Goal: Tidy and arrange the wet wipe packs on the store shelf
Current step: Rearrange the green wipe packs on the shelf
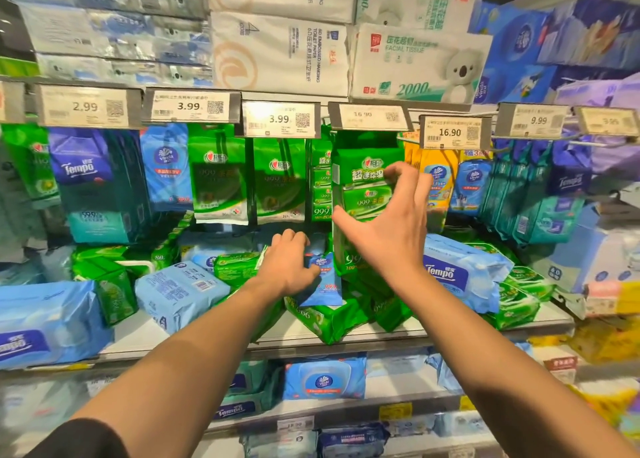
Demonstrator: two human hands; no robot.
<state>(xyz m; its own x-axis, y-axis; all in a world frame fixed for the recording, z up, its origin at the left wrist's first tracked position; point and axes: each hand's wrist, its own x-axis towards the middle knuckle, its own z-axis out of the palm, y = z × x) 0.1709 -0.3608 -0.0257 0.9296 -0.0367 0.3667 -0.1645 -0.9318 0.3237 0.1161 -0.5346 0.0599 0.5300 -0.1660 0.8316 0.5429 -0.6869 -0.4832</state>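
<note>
Our open right hand is spread right by the tall green multipack; our left hand grips a small blue pack just below.

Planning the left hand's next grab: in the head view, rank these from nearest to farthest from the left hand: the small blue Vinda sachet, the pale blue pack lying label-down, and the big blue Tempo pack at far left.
1. Small blue Vinda sachet: touching the left hand, on its right.
2. Pale blue pack lying label-down: to its left.
3. Big blue Tempo pack: far left shelf edge.
</note>
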